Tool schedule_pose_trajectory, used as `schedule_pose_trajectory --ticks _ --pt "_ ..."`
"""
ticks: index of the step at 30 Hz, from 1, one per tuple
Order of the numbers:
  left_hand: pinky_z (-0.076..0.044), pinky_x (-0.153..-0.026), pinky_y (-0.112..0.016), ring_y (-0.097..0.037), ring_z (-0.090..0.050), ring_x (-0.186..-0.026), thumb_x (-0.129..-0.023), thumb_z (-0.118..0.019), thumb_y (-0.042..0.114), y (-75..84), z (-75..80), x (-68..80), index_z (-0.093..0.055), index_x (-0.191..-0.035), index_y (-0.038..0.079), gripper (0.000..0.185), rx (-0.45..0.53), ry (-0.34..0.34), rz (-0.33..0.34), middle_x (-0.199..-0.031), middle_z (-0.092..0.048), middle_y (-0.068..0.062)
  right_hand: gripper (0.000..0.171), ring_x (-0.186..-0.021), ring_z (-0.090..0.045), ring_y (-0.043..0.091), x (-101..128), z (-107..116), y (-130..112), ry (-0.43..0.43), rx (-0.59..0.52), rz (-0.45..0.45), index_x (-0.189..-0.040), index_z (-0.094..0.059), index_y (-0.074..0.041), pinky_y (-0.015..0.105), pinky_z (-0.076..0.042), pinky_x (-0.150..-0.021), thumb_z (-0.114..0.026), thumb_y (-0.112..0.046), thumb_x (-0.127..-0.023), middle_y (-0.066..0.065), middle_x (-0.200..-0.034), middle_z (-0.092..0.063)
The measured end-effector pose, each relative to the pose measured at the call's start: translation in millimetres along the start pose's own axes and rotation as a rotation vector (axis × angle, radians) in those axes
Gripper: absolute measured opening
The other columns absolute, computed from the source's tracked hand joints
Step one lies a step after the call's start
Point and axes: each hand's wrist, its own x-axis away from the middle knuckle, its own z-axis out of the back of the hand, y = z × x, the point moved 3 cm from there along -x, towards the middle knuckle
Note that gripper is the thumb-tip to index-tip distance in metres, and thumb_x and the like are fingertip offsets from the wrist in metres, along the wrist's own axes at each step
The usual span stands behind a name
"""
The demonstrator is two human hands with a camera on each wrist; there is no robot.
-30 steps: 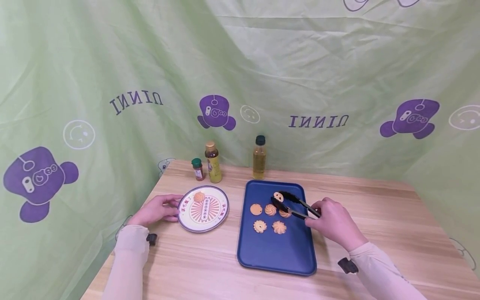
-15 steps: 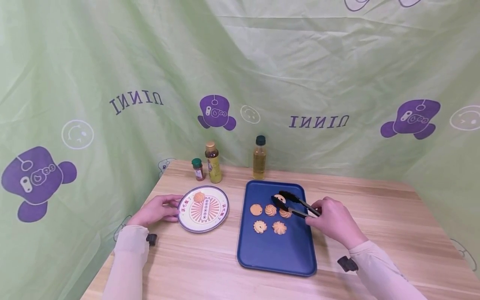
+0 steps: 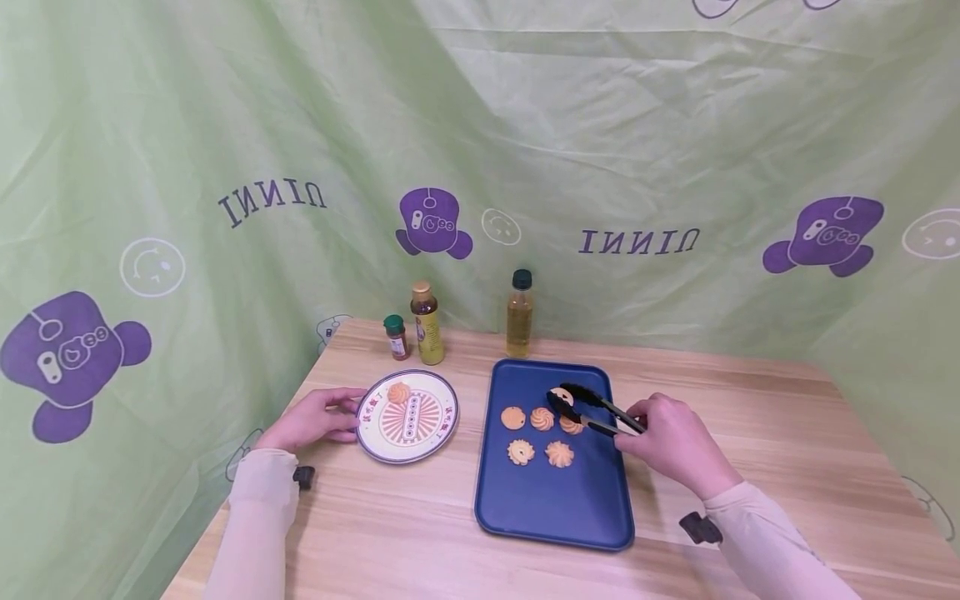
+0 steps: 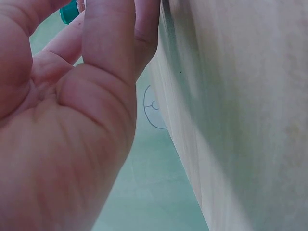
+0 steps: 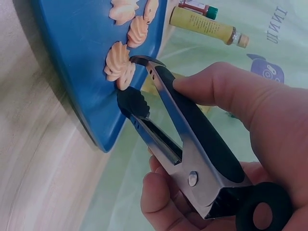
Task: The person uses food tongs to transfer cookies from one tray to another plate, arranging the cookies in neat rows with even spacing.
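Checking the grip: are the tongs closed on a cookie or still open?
Open: the tongs tips sit spread either side of a cookie, a gap showing.

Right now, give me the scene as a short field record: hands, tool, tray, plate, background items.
left hand: rests at the plate rim, fingers touching it
right hand: grips the tongs
tongs: tips around one cookie on the tray
tray: blue, six cookies counting that one
plate: one cookie on it
bottles: three, at the table's back edge
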Motion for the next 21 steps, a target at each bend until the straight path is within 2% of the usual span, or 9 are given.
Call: schedule_pose_trajectory --ticks 11,21 --pt "-0.074 -0.089 -0.032 -0.019 -0.079 -0.099 -0.104 -0.075 0.001 1.6 -0.9 0.8 -0.049 -0.165 -0.004 0.067 -0.003 0.001 0.002 -0.138 -0.060 -0.028 0.037 -0.072 -0.056 0.019 -7 -3 -8 -0.015 -0.026 -0.021 -0.108 -0.082 0.003 0.030 -0.046 -0.060 -0.087 -0.026 -0.085 0.011 -0.090 -0.065" --pt "-0.074 -0.088 -0.032 -0.019 -0.079 -0.098 -0.104 -0.075 0.001 4.3 -1.4 2.3 -0.050 -0.164 -0.004 0.066 -0.001 0.005 0.001 -0.138 -0.061 -0.028 0.034 -0.073 -0.058 0.019 -23 -21 -37 -0.029 -0.078 0.021 -0.106 -0.082 0.002 0.030 -0.051 -0.063 -0.089 -0.026 -0.088 0.009 -0.090 -0.069"
